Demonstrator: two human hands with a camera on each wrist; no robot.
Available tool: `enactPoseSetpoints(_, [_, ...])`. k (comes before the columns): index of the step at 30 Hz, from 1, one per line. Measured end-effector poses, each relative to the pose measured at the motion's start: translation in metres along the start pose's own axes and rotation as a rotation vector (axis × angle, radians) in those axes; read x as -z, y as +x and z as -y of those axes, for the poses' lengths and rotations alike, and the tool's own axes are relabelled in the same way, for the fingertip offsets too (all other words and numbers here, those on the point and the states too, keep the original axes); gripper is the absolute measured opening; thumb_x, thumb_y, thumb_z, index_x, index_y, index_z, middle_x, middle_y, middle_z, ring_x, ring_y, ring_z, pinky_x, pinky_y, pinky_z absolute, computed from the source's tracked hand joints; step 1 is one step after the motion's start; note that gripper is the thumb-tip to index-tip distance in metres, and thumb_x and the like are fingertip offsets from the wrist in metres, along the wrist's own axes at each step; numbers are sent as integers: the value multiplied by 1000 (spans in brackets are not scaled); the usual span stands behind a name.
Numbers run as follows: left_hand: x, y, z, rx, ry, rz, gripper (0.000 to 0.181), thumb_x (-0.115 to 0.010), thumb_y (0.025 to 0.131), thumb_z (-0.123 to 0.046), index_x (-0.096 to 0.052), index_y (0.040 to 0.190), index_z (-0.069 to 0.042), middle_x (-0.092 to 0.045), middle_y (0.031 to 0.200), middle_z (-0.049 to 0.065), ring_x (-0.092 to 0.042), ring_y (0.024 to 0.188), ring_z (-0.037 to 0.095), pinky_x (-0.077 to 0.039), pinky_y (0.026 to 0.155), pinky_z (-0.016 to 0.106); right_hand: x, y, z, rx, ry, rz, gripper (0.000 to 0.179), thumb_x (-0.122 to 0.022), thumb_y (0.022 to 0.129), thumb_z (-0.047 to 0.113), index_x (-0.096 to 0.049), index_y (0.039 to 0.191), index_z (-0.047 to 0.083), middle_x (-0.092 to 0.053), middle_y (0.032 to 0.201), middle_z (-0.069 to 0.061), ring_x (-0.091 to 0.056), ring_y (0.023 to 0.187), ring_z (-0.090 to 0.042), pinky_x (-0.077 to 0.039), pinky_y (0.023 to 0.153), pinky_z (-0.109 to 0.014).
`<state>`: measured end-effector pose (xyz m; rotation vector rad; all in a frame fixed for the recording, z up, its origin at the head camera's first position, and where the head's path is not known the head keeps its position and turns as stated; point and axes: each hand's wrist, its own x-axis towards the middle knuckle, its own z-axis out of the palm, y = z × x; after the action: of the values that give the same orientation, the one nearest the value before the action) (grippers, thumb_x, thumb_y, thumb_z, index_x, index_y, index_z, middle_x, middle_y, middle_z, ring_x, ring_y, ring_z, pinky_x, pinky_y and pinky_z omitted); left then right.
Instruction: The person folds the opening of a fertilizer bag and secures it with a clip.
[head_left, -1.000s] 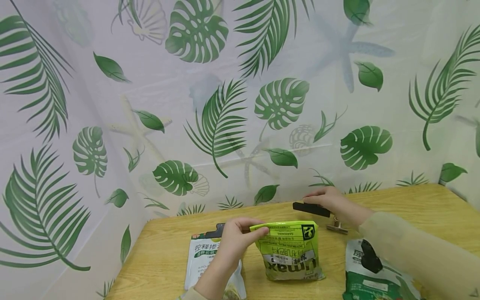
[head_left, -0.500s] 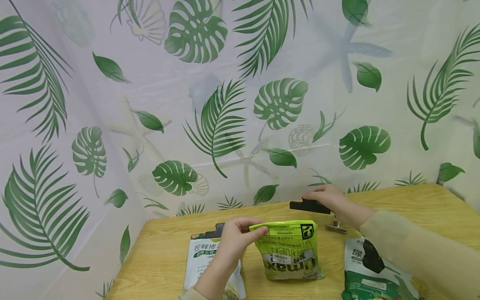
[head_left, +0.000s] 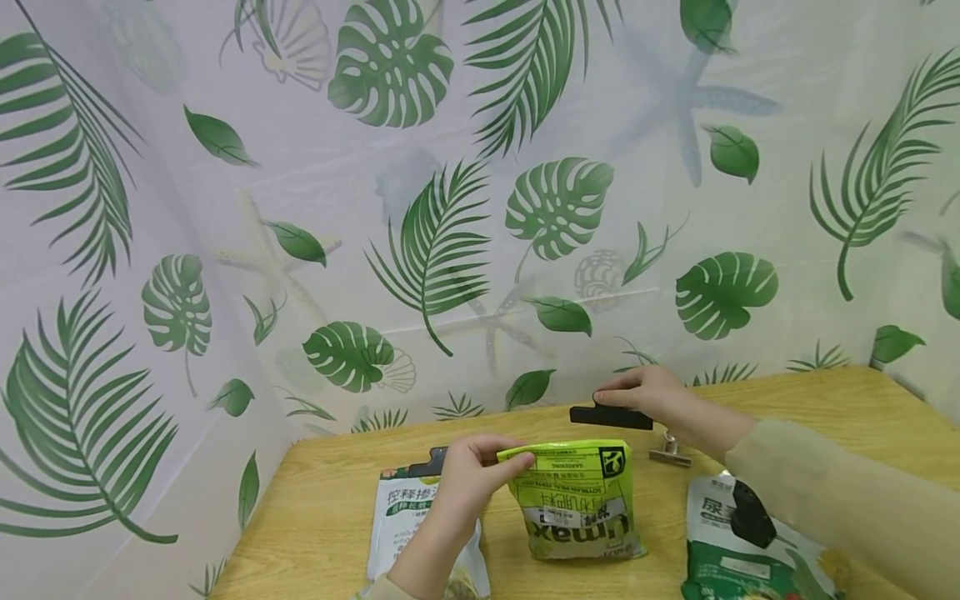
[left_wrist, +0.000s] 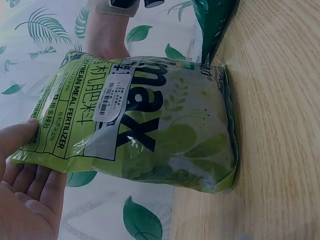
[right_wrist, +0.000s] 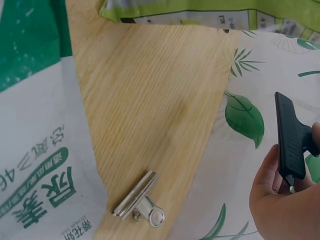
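Note:
A lime-green bag of soybean meal fertilizer point(head_left: 577, 508) stands upside down on the table, its print inverted in the head view. My left hand point(head_left: 476, 475) pinches its top left corner between thumb and fingers; the left wrist view shows the thumb on the bag's face and the fingers behind. Behind and right of the bag, my right hand point(head_left: 648, 396) holds a black bag clip point(head_left: 611, 416) by its handle, the long bar pointing left. In the right wrist view the clip point(right_wrist: 290, 140) is raised off the tabletop.
A silver metal clip point(head_left: 670, 451) lies under the right wrist. At left lies a white fertilizer bag point(head_left: 397, 525) with a dark clip point(head_left: 430, 463) on its top. A green-and-white bag point(head_left: 727, 550) with a black clip point(head_left: 752, 515) lies at right. A leaf-print cloth point(head_left: 420, 250) hangs behind the table point(head_left: 345, 454).
My right hand has moved slightly left with the black bag clip, whose bar is now nearly level. My left hand keeps its pinch on the green bag, which has stayed in place.

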<state>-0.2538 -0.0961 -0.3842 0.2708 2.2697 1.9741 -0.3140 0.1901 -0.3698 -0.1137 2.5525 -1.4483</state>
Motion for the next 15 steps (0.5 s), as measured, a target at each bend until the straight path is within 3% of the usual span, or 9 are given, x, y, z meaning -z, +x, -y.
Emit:
enactPoseSetpoints(8, [0,0,1,-1,4,1,25,-83,92,-10,-80,112,3,-69,94,-5,-38,67,11,-41,67,26,2,-7,7,46,-48,1,41,-67,106,29,-71,132,-3,-56,150,-31,-55,135,-50,-49,112,-61])
enactPoseSetpoints(15, [0,-1,0,-1,-2,3,25,-83,92,-10,-80,113,4,-68,91,-6,-37,65,11,-40,66,26,10,-8,10,68,-57,-1,41,-67,105,27,-71,130,-6,-45,157,-37,-56,134,-51,-57,106,-51])
